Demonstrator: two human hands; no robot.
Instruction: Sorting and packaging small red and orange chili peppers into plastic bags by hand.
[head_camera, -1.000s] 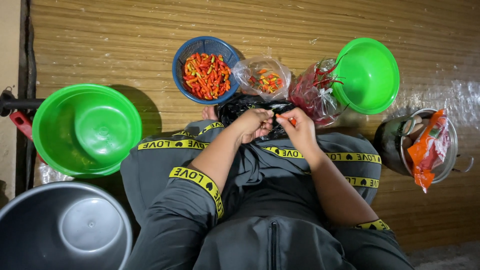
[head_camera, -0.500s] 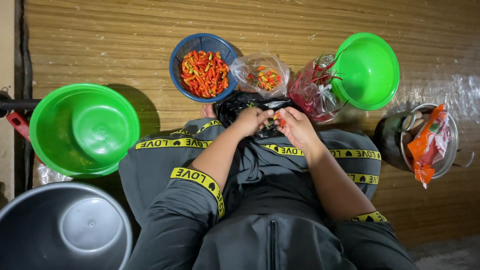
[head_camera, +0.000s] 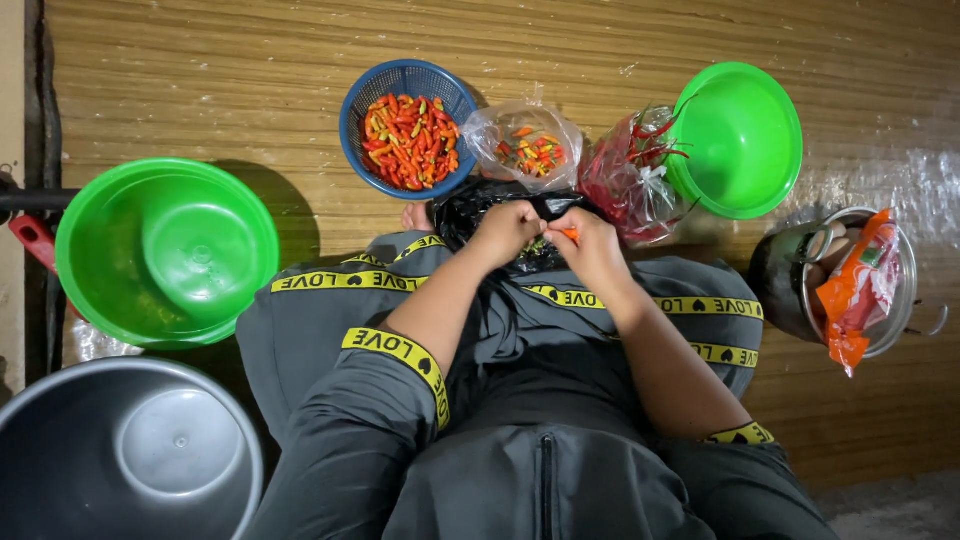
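My left hand and my right hand meet over a black plastic bag lying between my knees. An orange chili is pinched between the fingertips of both hands. Just beyond them stands a blue basket full of red, orange and green chilies. To its right is a clear bag with a few chilies, then a red-tinted bag of long red chilies.
A large green basin sits at left, a grey metal basin at bottom left, and a green bowl at upper right. A metal pot with orange packets stands at right. The floor is wooden planks.
My hands have stayed together over the black bag, with small finger movements on the chili. The view has shifted slightly.
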